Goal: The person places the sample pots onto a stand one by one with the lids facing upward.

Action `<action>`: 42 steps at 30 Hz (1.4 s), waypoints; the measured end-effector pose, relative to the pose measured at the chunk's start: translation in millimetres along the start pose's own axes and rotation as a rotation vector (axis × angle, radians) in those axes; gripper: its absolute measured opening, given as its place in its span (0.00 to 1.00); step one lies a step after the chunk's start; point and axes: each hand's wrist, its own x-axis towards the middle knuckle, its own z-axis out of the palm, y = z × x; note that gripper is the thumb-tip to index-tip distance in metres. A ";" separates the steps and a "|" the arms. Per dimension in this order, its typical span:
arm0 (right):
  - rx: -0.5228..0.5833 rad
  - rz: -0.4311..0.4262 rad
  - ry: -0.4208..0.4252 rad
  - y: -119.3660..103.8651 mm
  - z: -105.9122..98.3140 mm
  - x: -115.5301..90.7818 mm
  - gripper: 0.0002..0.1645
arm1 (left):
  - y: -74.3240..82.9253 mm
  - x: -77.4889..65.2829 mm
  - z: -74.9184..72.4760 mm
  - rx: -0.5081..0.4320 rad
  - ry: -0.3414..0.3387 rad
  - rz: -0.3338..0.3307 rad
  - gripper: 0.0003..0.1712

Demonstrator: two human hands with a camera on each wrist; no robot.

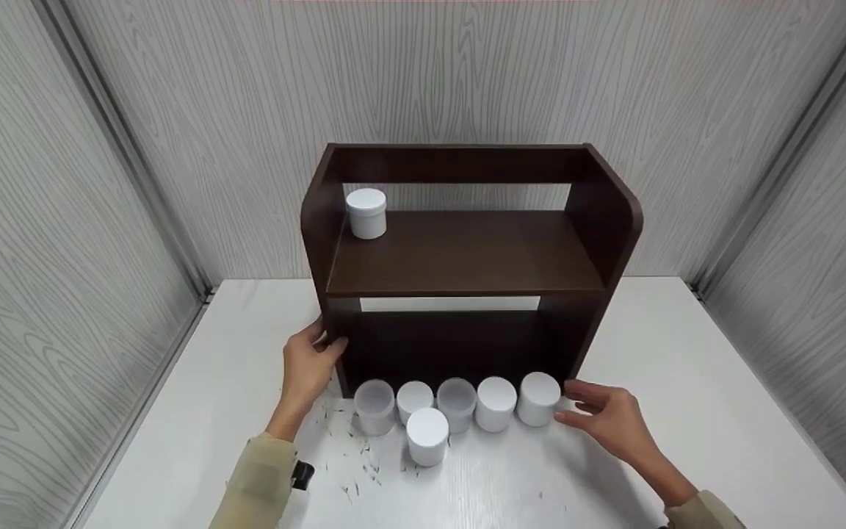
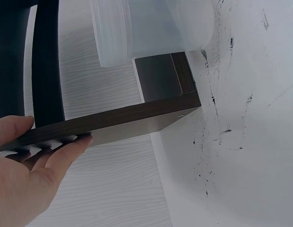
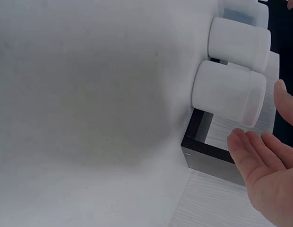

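Note:
My left hand [image 1: 308, 367] grips the left side panel of a dark brown two-tier shelf [image 1: 460, 253]; in the left wrist view the thumb and fingers lie on opposite faces of that panel [image 2: 137, 116]. At the shelf's foot stands a row of several jars, some white and some translucent. Beside the rightmost white jar [image 1: 539, 399], my right hand [image 1: 610, 419] has its thumb and fingers spread apart and holds nothing. The right wrist view shows its straight fingers [image 3: 250, 153] close to that jar and the shelf's lower right corner.
One white lidded jar [image 1: 367, 214] stands on the upper tier at the left. Another white jar [image 1: 427, 437] stands in front of the row. A translucent jar [image 1: 374, 406] is at the row's left end. Dark marks speckle the white table [image 1: 482, 492]. Grey wood-grain panels [image 1: 460, 73] enclose it.

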 end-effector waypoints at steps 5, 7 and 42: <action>0.022 -0.025 -0.005 4.3 2.6 6.2 0.37 | -1.2 0.0 0.6 0.012 0.018 -0.004 0.30; 0.026 -0.026 -0.005 6.0 3.2 8.0 0.38 | -0.7 -0.3 0.6 0.012 0.020 -0.009 0.30; 0.115 -0.117 -0.142 23.5 9.1 17.3 0.41 | -1.7 0.0 1.4 0.016 0.023 -0.010 0.31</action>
